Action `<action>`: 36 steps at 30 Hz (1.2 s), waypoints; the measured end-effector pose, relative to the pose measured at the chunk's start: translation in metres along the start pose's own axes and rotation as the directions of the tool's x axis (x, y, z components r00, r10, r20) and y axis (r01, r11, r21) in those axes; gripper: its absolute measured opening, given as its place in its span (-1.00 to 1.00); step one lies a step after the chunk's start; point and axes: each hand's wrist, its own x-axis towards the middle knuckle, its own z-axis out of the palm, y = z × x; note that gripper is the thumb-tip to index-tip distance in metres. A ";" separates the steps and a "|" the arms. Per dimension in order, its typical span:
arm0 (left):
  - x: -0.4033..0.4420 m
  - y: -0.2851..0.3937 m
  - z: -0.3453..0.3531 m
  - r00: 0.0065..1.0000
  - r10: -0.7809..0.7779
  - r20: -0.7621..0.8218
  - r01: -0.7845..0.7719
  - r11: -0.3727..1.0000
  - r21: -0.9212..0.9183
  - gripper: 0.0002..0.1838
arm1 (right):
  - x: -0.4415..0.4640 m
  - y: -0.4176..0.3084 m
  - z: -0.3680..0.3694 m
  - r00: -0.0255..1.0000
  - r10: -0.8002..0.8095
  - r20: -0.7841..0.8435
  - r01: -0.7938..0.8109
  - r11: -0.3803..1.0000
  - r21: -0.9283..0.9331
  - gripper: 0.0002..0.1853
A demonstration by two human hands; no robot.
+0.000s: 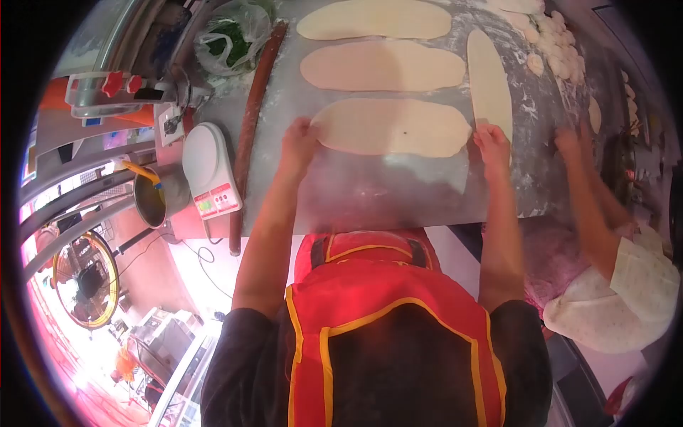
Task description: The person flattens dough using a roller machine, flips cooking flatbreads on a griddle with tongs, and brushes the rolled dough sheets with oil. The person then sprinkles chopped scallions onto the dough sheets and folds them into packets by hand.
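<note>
Desk [341,203]: grey, dusted with flour in patches. The near dough sheet [391,128], a long oval, lies crosswise on it, right in front of you, a small dark speck right of its middle.

Your left hand [299,142]: thumb and fingers pinching the sheet's left end. Your right hand [492,146]: fingers curled at its right tip, apparently gripping it; the exact contact is too small to be sure. That hand also overlaps the lower part of the lengthwise dough strip [489,75]; cannot tell whether it touches.

Beyond: the middle dough sheet [383,65] and the far dough sheet [373,19], parallel to yours, a gap between each.

Step in hand, by my reading: setting or stretching the near sheet by its two ends. The next move calls for an even, light pull, both ends level, the right fingers kept clear of the strip. Soft dough; it could thin or tear at the pinches.

Left side: wooden rod [257,128], scale [206,160]. Right side: a co-worker's hand [567,141], blurred, well apart from the sheet.
</note>
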 end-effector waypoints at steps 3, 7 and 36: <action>-0.013 0.032 0.004 0.990 -0.129 -0.051 0.126 0.990 -0.065 -0.72 | 0.005 -0.001 0.012 0.989 -0.104 -0.107 0.061 0.937 -0.344 -0.75; -0.014 0.040 0.008 1.000 0.019 -0.003 -0.019 1.000 -0.018 -0.71 | -0.018 -0.027 0.032 0.964 -0.251 -0.082 0.134 0.732 -0.668 -0.67; 0.107 0.039 -0.003 0.959 0.173 -0.225 -0.127 0.971 0.204 -0.66 | 0.091 -0.054 0.111 0.904 -0.375 -0.205 0.195 0.789 -0.583 -0.80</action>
